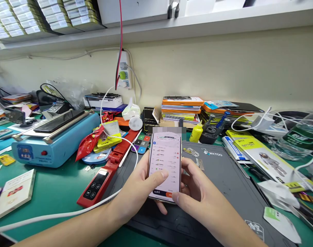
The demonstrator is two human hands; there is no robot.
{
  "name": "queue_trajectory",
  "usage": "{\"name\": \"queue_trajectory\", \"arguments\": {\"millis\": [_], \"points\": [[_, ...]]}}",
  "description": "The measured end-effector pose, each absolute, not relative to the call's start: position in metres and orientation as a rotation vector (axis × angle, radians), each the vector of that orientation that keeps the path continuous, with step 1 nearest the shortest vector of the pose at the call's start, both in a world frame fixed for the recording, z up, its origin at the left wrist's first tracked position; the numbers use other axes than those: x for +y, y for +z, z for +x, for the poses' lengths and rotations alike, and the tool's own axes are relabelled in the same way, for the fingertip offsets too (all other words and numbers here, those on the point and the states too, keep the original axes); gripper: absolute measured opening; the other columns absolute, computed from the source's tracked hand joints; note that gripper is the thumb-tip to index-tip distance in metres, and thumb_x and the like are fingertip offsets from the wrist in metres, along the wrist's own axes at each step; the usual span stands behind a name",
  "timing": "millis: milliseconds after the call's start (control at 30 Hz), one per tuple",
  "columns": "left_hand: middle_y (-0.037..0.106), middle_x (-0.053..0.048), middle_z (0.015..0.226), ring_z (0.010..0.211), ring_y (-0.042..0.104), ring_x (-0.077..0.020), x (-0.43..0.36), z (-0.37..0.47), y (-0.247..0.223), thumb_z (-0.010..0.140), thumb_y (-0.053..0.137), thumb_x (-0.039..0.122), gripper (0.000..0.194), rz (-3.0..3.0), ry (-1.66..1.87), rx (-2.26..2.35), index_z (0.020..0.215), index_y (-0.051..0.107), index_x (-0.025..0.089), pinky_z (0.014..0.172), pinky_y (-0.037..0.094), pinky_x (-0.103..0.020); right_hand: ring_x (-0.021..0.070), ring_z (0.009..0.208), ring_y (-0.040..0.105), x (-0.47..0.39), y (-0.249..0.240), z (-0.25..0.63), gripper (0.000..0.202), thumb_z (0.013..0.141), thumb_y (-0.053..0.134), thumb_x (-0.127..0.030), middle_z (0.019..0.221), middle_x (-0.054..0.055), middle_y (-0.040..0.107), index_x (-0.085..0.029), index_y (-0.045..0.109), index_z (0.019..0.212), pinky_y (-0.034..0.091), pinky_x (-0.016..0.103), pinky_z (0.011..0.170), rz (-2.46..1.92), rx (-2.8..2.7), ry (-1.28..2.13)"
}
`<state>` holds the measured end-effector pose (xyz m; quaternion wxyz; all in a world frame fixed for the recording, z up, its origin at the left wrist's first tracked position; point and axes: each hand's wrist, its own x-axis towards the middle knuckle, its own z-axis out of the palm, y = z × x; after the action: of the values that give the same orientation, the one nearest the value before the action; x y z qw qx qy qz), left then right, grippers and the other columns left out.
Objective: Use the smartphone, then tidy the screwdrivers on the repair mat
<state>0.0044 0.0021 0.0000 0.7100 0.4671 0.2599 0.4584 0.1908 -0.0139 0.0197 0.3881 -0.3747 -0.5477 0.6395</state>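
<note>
A smartphone with a lit screen showing a list is held upright and tilted toward me, above a dark grey work mat. My left hand wraps its left side, the thumb lying across the screen and a fingertip showing below the lower edge. On the other side, my right hand closes around the right edge, its thumb at the orange button in the lower right corner of the screen. The fingers behind the phone are partly hidden.
A blue machine and a red device with buttons stand to the left. A white cable crosses by my left forearm. Yellow battery boxes and a plastic bottle lie right. Stacked boxes line the wall.
</note>
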Motion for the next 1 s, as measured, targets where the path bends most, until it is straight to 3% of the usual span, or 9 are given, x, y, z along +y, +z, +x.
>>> {"name": "queue_trajectory", "arguments": {"millis": [300, 467, 800, 1000], "points": [[0.071, -0.014, 0.125, 0.098, 0.078, -0.0323, 0.0026, 0.0001, -0.0058, 0.090, 0.059, 0.021, 0.061, 0.956, 1.021, 0.513, 0.149, 0.042, 0.026, 0.049, 0.065, -0.027, 0.0289, 0.122, 0.067, -0.0147, 0.0206, 0.1887, 0.055, 0.091, 0.069, -0.012, 0.140, 0.008, 0.064, -0.029, 0.051, 0.140, 0.060, 0.042, 0.098, -0.956, -1.393, 1.620], [0.069, -0.017, 0.130, 0.101, 0.077, -0.0345, 0.0043, 0.0001, -0.0061, 0.092, 0.056, 0.027, 0.065, 0.935, 1.026, 0.475, 0.154, 0.037, 0.025, 0.049, 0.065, -0.029, 0.0273, 0.124, 0.066, -0.0144, 0.0174, 0.1901, 0.057, 0.092, 0.067, -0.010, 0.142, 0.007, 0.063, -0.030, 0.048, 0.143, 0.059, 0.041, 0.101, -0.939, -1.404, 1.630], [0.066, -0.018, 0.134, 0.104, 0.077, -0.0365, 0.0039, -0.0002, -0.0053, 0.094, 0.054, 0.028, 0.072, 0.913, 1.026, 0.450, 0.160, 0.025, 0.027, 0.049, 0.066, -0.030, 0.0273, 0.128, 0.064, -0.0159, 0.0172, 0.1930, 0.056, 0.097, 0.072, -0.022, 0.146, 0.006, 0.061, -0.033, 0.047, 0.146, 0.057, 0.040, 0.103, -0.910, -1.401, 1.652], [0.065, -0.016, 0.136, 0.108, 0.076, -0.0365, 0.0044, -0.0002, -0.0070, 0.096, 0.050, 0.027, 0.071, 0.918, 1.018, 0.419, 0.161, 0.024, 0.030, 0.051, 0.066, -0.030, 0.0249, 0.132, 0.058, -0.0165, 0.0150, 0.1983, 0.045, 0.098, 0.065, -0.022, 0.146, 0.003, 0.060, -0.033, 0.052, 0.140, 0.053, 0.035, 0.103, -0.921, -1.394, 1.603]]}}
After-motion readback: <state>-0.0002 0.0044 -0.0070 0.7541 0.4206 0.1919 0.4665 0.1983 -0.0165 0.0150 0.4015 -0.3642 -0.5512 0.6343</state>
